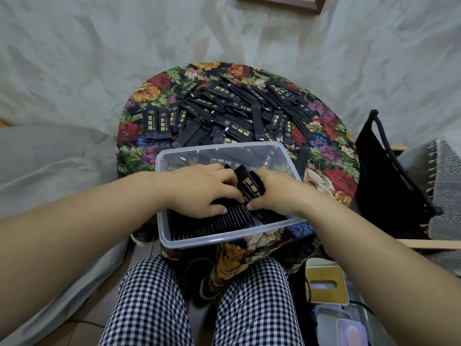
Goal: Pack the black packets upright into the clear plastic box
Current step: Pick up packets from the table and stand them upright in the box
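A clear plastic box (174,242) sits at the near edge of a round stool covered in floral cloth (331,176). Several black packets (212,224) stand upright in a row in the box's near half. Both hands are inside the box. My left hand (202,188) holds a small bundle of black packets (249,187) with gold print from the left, its thumb over the upright row. My right hand (274,192) grips the same bundle from the right. A loose pile of black packets (234,111) lies on the stool behind the box.
A black fabric bag (389,171) leans at the right of the stool. Small plastic containers and a wooden-topped box (326,285) sit on the floor at lower right. My knees in checked trousers (154,303) are under the stool's near edge. Pale sheeting covers the surroundings.
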